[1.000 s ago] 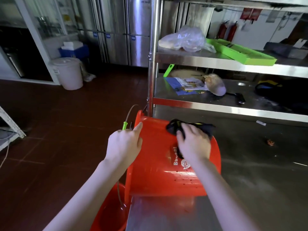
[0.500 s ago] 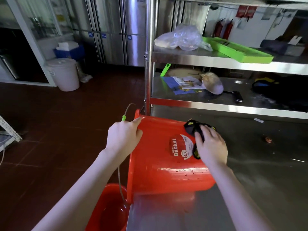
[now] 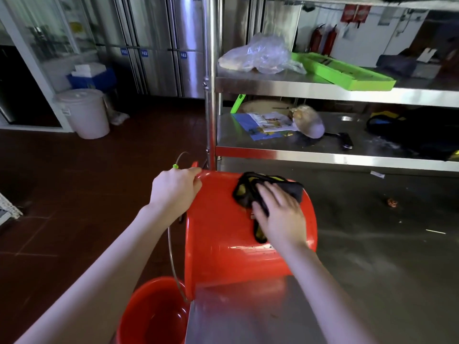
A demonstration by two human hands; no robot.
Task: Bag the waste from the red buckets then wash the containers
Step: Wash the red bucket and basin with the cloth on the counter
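Observation:
A red bucket (image 3: 223, 244) lies on its side on the steel table (image 3: 372, 269), its mouth hanging over the table's left edge. My left hand (image 3: 173, 189) grips the bucket's rim at the top left, beside the wire handle with its green grip (image 3: 175, 166). My right hand (image 3: 280, 214) presses a dark cloth with yellow patches (image 3: 250, 192) flat against the bucket's side, fingers spread. A second red bucket (image 3: 154, 316) stands on the floor below the table edge, with a little liquid inside.
A steel shelf rack rises behind the table; it holds a plastic bag (image 3: 260, 55), green trays (image 3: 345, 73), papers and a pan. A white lidded bin (image 3: 83, 112) stands on the brown floor at left. Steel cabinets line the back wall.
My right hand has slid the cloth back left across the bucket's side, covering the label. The left hand keeps its grip on the rim.

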